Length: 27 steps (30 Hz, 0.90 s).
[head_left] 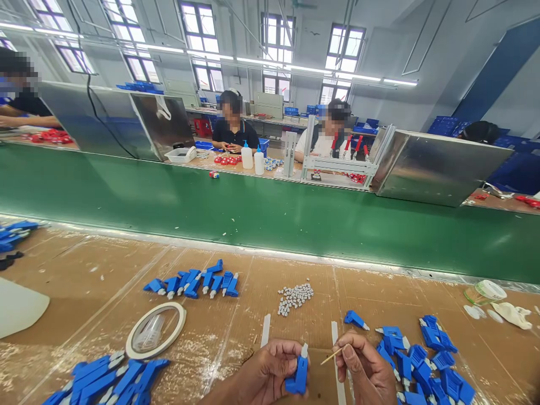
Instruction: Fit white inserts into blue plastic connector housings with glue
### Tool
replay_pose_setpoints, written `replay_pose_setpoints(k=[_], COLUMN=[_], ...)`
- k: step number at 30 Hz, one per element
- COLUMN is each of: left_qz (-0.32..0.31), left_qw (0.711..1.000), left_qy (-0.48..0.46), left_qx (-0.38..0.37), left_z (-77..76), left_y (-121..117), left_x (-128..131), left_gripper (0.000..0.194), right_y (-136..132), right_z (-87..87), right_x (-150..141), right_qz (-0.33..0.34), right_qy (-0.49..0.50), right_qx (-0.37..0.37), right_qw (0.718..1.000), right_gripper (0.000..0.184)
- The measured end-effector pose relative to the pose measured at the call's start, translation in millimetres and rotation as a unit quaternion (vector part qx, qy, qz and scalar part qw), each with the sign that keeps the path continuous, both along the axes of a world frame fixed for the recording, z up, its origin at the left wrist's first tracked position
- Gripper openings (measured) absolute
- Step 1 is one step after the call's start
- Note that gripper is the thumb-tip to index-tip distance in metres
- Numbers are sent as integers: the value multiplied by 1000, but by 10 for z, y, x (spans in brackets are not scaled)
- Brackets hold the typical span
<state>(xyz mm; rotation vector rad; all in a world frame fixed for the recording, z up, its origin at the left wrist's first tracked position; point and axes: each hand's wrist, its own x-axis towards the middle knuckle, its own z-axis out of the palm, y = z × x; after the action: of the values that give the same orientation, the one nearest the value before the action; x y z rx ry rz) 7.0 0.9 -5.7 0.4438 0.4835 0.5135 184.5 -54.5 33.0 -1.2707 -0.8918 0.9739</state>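
Note:
My left hand (pixel 273 371) is closed around a blue plastic part (pixel 300 376) with a whitish tip pointing up. In my right hand (pixel 363 368), thumb and fingers pinch a thin wooden stick (pixel 331 356), its end aimed left towards the blue part but apart from it. Beyond both hands lies a heap of small grey-white pieces (pixel 295 297) on the brown cardboard table top (pixel 236 337). A single blue part (pixel 355 319) rests just past my right hand, and a pile of similar blue parts (pixel 422 365) spreads to its right.
More blue parts lie in a row (pixel 194 281) and in a pile (pixel 109 379) at left. Near them is a tape roll (pixel 181 323). A clear tub (pixel 485 291) stands far right. Behind runs a green conveyor belt (pixel 270 216); several people sit across it, with white bottles (pixel 247 157).

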Motion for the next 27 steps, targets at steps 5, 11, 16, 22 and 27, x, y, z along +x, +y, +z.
replay_pose_setpoints(k=[5, 11, 16, 22, 27], left_qz=[3, 3, 7, 13, 16], left_qw=[1000, 1000, 1000, 999, 999], left_qy=[2, -5, -19, -26, -38], left_qx=[-1, 0, -7, -20, -30], left_z=[-11, 13, 17, -8, -40], left_y=[2, 8, 0, 19, 21], left_x=[-4, -7, 1, 10, 2], left_gripper=[27, 27, 27, 27, 24], right_y=[14, 24, 26, 28, 20], right_z=[-15, -7, -7, -84, -173], right_x=[-14, -19, -22, 31, 152], right_qz=[-7, -8, -7, 7, 82], right_qy=[-11, 0, 12, 9, -27], right_qx=[-9, -21, -18, -15, -12], right_qw=[1000, 1000, 1000, 1000, 996], right_gripper=[42, 44, 42, 38, 35])
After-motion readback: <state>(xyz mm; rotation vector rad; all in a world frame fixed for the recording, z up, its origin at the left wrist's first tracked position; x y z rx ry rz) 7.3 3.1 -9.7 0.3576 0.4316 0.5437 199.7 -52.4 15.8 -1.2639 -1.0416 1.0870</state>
